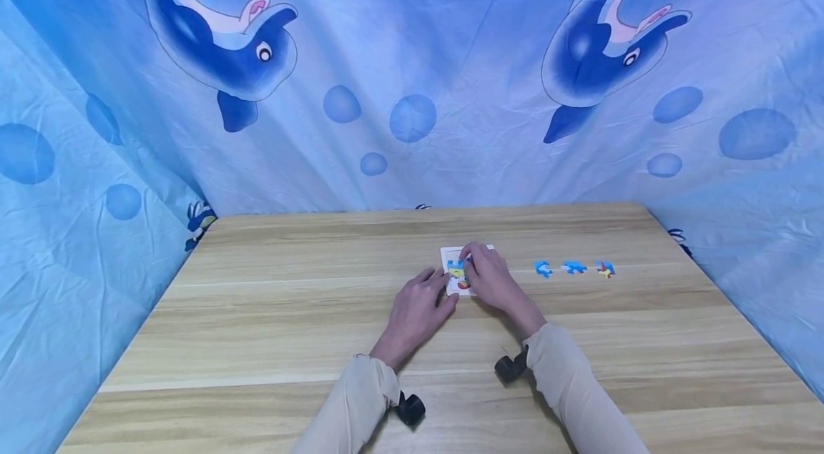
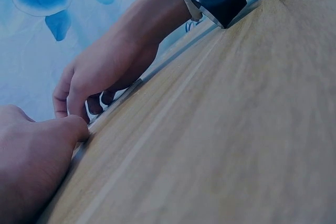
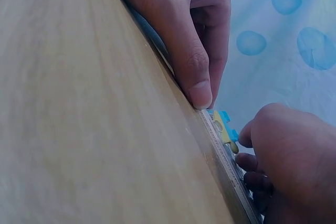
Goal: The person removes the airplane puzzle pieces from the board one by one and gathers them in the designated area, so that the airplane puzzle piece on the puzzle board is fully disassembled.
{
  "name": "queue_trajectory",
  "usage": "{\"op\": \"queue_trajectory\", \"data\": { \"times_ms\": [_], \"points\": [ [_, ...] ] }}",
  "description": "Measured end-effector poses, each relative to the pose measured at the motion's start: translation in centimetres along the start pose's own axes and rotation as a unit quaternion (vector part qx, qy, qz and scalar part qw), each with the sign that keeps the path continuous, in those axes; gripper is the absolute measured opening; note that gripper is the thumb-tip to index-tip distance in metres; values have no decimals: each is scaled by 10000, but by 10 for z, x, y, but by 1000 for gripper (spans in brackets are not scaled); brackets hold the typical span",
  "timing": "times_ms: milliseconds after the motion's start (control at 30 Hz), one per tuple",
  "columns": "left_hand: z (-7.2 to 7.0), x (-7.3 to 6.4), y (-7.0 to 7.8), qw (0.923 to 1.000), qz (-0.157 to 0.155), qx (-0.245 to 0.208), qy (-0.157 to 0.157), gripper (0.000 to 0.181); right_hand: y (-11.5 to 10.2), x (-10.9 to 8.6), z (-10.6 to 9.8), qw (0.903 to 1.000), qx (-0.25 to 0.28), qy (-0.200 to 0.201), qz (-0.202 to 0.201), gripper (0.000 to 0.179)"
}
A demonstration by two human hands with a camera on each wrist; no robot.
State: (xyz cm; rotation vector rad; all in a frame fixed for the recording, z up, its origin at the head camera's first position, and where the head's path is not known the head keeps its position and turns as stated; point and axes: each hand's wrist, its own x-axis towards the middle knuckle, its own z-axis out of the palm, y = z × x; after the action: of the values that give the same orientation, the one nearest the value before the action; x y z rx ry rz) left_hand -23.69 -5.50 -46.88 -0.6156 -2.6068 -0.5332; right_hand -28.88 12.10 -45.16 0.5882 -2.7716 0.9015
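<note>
A small white-framed puzzle board (image 1: 450, 252) lies flat on the table, showing yellow and blue puzzle pieces (image 1: 455, 274) at its left. My left hand (image 1: 414, 312) holds its lower-left corner, fingertips along the left edge and thumb at the near edge. Over the board bends my right hand (image 1: 492, 280), thumb and index finger pinching a blue puzzle piece (image 1: 469, 262) that the fingers mostly cover. In the right wrist view, the left thumb (image 3: 200, 94) presses at the board's corner, close to a yellow and cyan piece (image 3: 226, 126).
Right of the board, three loose pieces lie in a row: a blue one (image 1: 543, 268), a blue and red one (image 1: 574, 267) and a multicoloured one (image 1: 606, 269). Behind the wooden table (image 1: 257, 311) hangs a blue dolphin curtain (image 1: 476, 168).
</note>
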Motion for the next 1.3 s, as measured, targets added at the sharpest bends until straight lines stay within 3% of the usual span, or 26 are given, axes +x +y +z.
{"op": "queue_trajectory", "data": {
  "times_ms": [400,533,1100,1300],
  "points": [
    [1,0,-1,9999,70,-21,128,40,4,-1,1,9978,606,246,-127,14],
    [0,0,0,10000,-11,21,-14,41,4,-2,0,9966,764,262,-162,18],
    [-1,-1,1,9999,-111,47,-107,41,0,-6,-3,9979,601,161,-188,14],
    [-1,0,2,9999,-61,38,-82,41,-1,-6,-4,9964,829,161,-113,14]
  ]
}}
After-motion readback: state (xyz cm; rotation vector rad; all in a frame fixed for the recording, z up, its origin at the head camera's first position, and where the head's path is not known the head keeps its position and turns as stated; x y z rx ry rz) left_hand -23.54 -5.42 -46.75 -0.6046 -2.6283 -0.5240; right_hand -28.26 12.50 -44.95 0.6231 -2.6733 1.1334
